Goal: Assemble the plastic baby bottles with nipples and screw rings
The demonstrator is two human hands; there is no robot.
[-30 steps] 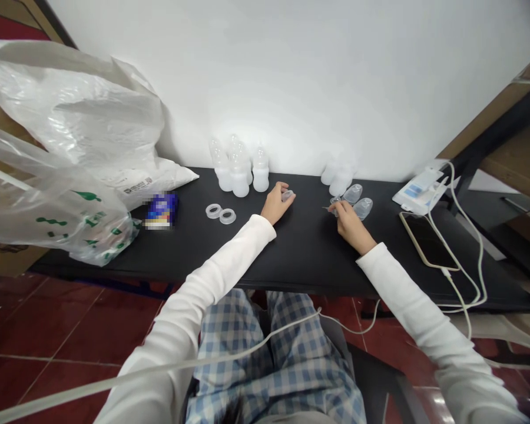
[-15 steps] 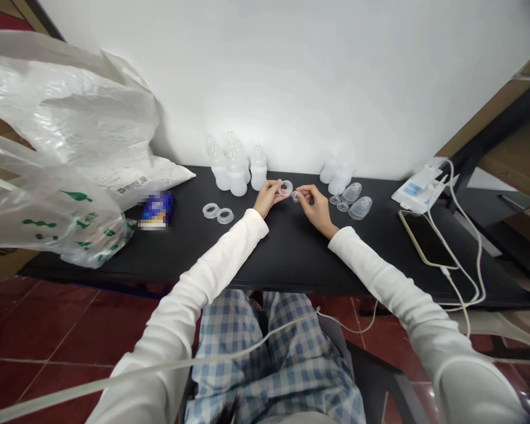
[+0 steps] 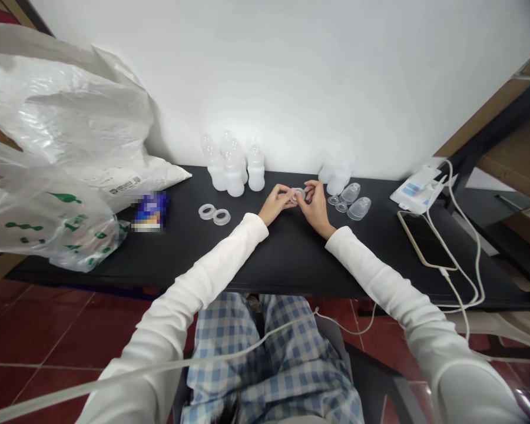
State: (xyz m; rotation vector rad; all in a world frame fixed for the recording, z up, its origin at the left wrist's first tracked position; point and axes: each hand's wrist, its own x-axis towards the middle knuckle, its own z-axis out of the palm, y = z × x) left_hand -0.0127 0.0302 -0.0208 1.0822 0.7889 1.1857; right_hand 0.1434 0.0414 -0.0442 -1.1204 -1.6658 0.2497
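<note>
In front of the wall, my left hand [image 3: 276, 203] pinches a translucent bottle collar ring [image 3: 297, 193]. My right hand [image 3: 315, 207] is closed against the same ring, its fingers on a clear bottle nipple [image 3: 294, 199] that sits at the ring's opening and is mostly hidden by the fingers. Two more collar rings [image 3: 221, 217] lie flat on the black table to the left. Right of my right hand are two loose nipples [image 3: 341, 207] and two clear dome caps [image 3: 359, 208].
Several capped white baby bottles [image 3: 234, 174] stand at the back left; white bottles [image 3: 338, 175] without caps stand back right. Plastic bags [image 3: 70, 194] and a blue packet [image 3: 151, 211] are at left. A phone [image 3: 425, 240], cable and white package [image 3: 418, 188] lie at right.
My two hands have come together; the nipple in my right hand has moved from beside the ring onto its opening. The view has shifted slightly.
</note>
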